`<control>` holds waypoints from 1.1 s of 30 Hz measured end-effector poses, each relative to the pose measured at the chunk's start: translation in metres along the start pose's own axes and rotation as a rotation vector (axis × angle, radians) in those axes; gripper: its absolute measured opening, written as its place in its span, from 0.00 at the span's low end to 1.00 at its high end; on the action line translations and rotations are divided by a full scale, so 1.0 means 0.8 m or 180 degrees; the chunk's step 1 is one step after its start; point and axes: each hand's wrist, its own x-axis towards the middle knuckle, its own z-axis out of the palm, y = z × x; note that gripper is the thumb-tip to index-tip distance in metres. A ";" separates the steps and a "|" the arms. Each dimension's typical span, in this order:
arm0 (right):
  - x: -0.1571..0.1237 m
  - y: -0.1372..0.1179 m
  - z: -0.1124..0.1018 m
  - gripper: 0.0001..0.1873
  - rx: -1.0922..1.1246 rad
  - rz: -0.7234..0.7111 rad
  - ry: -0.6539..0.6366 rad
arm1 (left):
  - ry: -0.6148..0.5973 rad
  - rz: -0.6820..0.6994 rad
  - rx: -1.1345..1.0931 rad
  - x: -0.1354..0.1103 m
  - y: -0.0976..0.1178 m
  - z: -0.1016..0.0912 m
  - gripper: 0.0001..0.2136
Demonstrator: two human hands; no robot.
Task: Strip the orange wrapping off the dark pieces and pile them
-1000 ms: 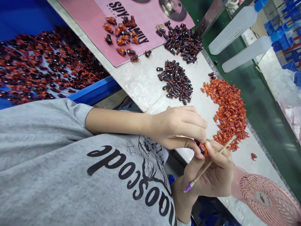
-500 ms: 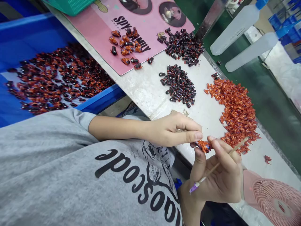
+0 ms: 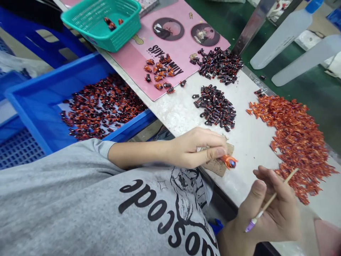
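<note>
Working at a white counter [image 3: 253, 167] | orange heap [image 3: 295, 145] toward its right end | cardboard scrap [image 3: 220, 165] at its near edge | left hand [image 3: 194, 149], thumb and fingers [image 3: 213, 153] pinching an orange piece [image 3: 229, 161] above the scrap | right hand [image 3: 271, 213] apart, fingers [image 3: 279, 192] curled around a wooden stick [image 3: 274, 193]

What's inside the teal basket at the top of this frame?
The teal plastic basket holds a few small dark-and-orange pieces on its mesh floor. Its near wall hides part of the floor, so anything lying right behind that wall cannot be seen.
</note>
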 end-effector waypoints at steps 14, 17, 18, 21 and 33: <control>-0.019 0.055 -0.007 0.18 0.0217 0.0729 0.0302 | 0.1180 -0.1860 0.3771 -0.056 -0.116 -0.146 0.12; -0.022 0.065 -0.002 0.21 0.0486 0.0645 -0.0089 | 0.1043 -0.1757 0.3787 -0.036 -0.101 -0.119 0.12; -0.024 0.068 0.001 0.21 0.0545 0.0598 -0.0159 | 0.0822 -0.1696 0.3711 -0.028 -0.095 -0.104 0.12; -0.029 0.070 0.008 0.17 0.0497 0.0569 -0.0143 | 0.0012 -0.1544 0.3451 -0.004 -0.085 -0.059 0.12; -0.023 0.027 0.012 0.04 -0.0037 0.0624 -0.1100 | -0.0119 -0.1319 0.2987 -0.002 -0.082 -0.043 0.18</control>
